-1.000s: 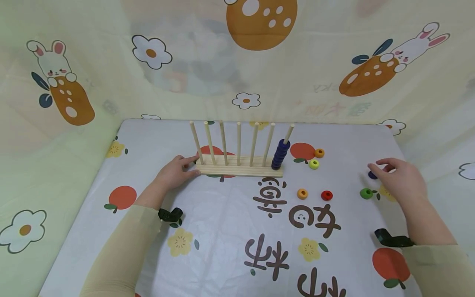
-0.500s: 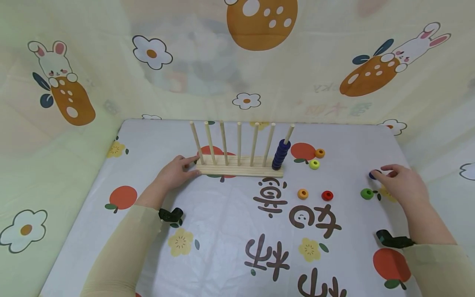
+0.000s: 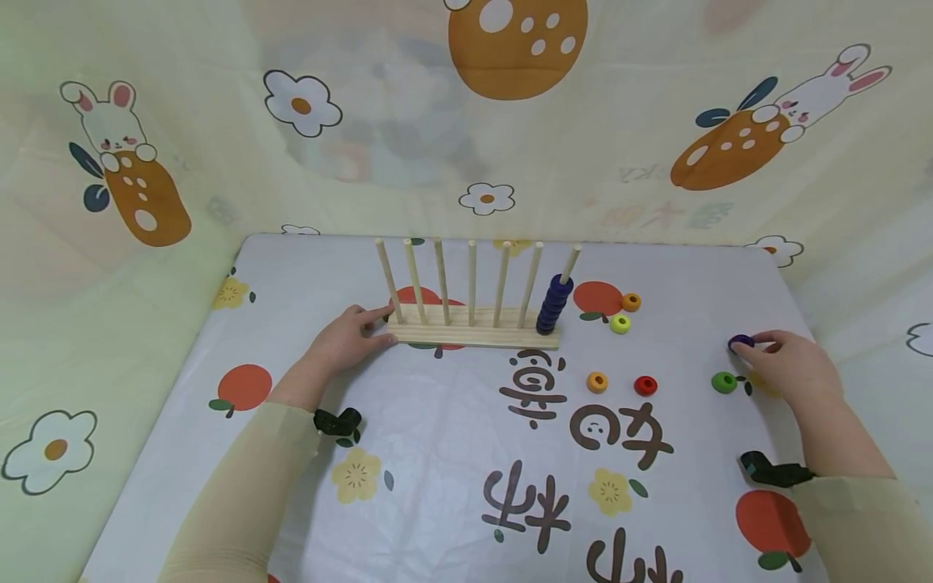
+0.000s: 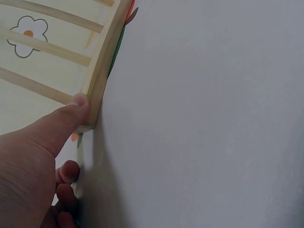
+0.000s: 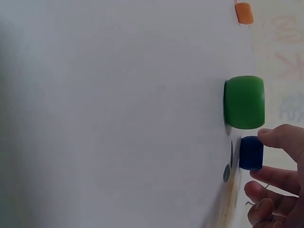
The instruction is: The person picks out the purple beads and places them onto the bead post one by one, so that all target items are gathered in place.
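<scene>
My left hand (image 3: pixel 348 340) holds the left end of a wooden peg rack (image 3: pixel 466 334), thumb at the front edge and index finger behind. In the left wrist view the thumb lies on the corner of the rack's base (image 4: pixel 99 90). Dark blue beads (image 3: pixel 554 304) are stacked on the rightmost peg; the other pegs are bare. Far to the right, my right hand (image 3: pixel 794 366) pinches a loose dark blue bead (image 5: pixel 251 153) between thumb and finger, at the tablecloth. A green bead (image 3: pixel 724 382) lies just in front of it and looks large in the right wrist view.
Between the rack and my right hand lie an orange bead (image 3: pixel 630 302), a yellow-green bead (image 3: pixel 620 324), a second orange bead (image 3: pixel 597 382) and a red bead (image 3: pixel 645 385). A printed curtain (image 3: pixel 394 162) rises behind the table's back edge.
My right hand has shifted slightly down and its thumb and finger have come together on the loose dark blue bead. The left hand and rack stay in place.
</scene>
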`<action>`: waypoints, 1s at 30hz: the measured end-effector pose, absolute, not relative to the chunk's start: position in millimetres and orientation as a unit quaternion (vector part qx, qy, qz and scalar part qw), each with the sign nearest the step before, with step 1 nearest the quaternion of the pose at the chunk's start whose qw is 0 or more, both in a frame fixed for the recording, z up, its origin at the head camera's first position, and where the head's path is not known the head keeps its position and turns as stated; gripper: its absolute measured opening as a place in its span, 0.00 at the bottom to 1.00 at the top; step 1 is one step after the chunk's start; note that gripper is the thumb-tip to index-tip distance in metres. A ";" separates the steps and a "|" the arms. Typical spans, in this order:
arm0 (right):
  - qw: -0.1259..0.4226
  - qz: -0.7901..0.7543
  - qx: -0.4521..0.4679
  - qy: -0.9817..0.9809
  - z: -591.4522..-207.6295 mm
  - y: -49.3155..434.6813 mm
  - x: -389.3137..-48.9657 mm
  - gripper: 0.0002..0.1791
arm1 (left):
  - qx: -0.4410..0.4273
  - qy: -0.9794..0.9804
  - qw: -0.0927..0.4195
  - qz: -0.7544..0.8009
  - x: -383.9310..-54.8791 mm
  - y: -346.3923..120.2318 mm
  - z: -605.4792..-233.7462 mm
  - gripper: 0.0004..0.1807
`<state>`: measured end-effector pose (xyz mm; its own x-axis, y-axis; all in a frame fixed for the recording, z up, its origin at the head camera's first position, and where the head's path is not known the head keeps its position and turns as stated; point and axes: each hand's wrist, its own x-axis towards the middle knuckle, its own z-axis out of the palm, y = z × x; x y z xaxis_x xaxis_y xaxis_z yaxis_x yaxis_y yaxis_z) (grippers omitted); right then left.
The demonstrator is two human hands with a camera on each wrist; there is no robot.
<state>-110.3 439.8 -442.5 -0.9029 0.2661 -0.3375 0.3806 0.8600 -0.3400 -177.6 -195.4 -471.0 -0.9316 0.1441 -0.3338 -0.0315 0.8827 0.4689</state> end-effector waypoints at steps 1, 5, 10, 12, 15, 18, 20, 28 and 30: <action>0.143 -0.203 0.168 0.954 -443.8 441.1 -110.6 0.41 | 0.029 0.953 0.183 0.240 -177.6 -195.2 -471.1 0.37; 0.152 -0.204 0.166 0.953 -448.0 444.7 -111.1 0.41 | 0.028 0.952 0.185 0.241 -177.4 -194.4 -470.5 0.37; 0.150 -0.203 0.170 0.953 -449.7 445.1 -112.2 0.43 | 0.028 0.953 0.183 0.242 -177.7 -194.7 -470.9 0.37; 0.148 -0.202 0.172 0.953 -449.5 444.5 -112.6 0.44 | 0.028 0.953 0.181 0.243 -177.8 -194.9 -471.4 0.37; 0.147 -0.200 0.171 0.954 -448.9 443.3 -112.8 0.44 | 0.027 0.953 0.179 0.242 -177.6 -194.9 -471.8 0.37; 0.146 -0.199 0.171 0.954 -448.1 442.3 -112.4 0.43 | 0.027 0.953 0.179 0.242 -177.6 -194.7 -472.1 0.37; 0.145 -0.198 0.170 0.954 -447.6 441.7 -112.5 0.43 | 0.027 0.954 0.178 0.241 -177.8 -194.4 -472.2 0.37; 0.135 -0.195 0.170 0.956 -445.2 437.4 -114.6 0.46 | 0.028 0.954 0.180 0.239 -178.1 -194.6 -470.7 0.37; 0.133 -0.192 0.170 0.957 -443.8 434.8 -115.1 0.47 | 0.029 0.954 0.181 0.239 -178.2 -194.7 -470.6 0.36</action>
<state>-115.1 434.8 -443.8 -0.9067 0.2740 -0.3206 0.3764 0.8686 -0.3222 -178.2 -194.7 -470.6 -0.9331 0.1412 -0.3307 -0.0315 0.8841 0.4663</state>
